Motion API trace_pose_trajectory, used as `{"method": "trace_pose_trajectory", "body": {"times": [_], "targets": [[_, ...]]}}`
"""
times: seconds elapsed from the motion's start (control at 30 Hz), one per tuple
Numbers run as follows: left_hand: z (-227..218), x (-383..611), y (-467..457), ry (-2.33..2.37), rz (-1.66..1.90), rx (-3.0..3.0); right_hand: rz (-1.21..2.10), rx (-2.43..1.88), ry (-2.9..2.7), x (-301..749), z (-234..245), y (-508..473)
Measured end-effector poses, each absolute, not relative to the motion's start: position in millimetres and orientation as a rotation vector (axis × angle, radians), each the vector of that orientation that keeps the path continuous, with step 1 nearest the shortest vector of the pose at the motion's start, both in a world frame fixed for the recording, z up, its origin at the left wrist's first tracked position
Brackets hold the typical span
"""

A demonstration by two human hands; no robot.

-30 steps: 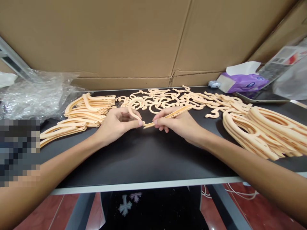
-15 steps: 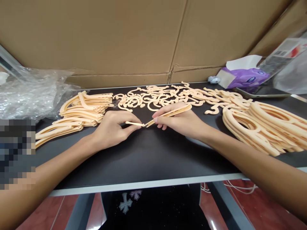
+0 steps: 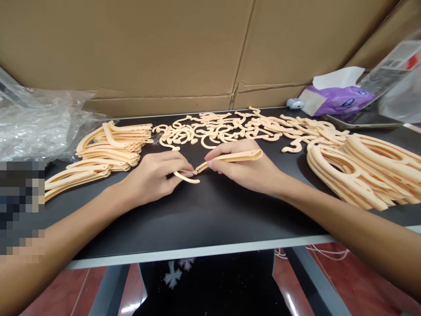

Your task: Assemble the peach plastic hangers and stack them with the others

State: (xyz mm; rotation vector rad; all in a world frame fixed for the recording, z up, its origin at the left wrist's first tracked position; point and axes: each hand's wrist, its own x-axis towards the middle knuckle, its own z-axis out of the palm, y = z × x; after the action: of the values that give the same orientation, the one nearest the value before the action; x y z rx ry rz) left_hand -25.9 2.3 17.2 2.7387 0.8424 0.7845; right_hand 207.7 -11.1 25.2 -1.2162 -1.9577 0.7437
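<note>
Between the thumb and fingers of my left hand [image 3: 161, 175] is a thin curved hanger hook [image 3: 187, 177], its free end pointing right and toward me. My right hand [image 3: 241, 166] pinches a long, channelled hanger arm [image 3: 235, 156], tilted with its narrow end down to the left. That narrow end is right at my left fingertips; whether it touches the hook is hidden there. Behind my hands lies a loose heap of cream hooks [image 3: 210, 127]. Left of my left hand is a pile of hanger arms [image 3: 115, 147].
At the right stand stacked hanger bodies with oval openings [image 3: 348, 175]. Behind them are a purple tissue pack [image 3: 338, 98] and a flat dark device [image 3: 365, 119]. Clear plastic wrap [image 3: 39, 127] covers the left back corner. A cardboard wall [image 3: 158, 52] closes off the back of the black table [image 3: 204, 219].
The hook in my left hand has turned, so its curved end now swings lower and toward me. The hanger arm in my right hand lies slightly flatter and its tip has shifted left.
</note>
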Motion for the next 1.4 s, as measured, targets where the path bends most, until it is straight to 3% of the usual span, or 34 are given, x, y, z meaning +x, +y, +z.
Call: {"method": "trace_pose_trajectory", "body": {"times": [1.03,1.13,1.4], "targets": [[11,-18,-7,0.956,0.924,2.816,0.721,-1.162,-1.904,201,17,-24],[12,-17,-6,0.916,0.95,2.817,0.816,-1.179,-1.836,200,15,-19],[14,-19,-1,0.793,1.2,2.792,1.454,-1.099,-1.229,204,23,-3]]}}
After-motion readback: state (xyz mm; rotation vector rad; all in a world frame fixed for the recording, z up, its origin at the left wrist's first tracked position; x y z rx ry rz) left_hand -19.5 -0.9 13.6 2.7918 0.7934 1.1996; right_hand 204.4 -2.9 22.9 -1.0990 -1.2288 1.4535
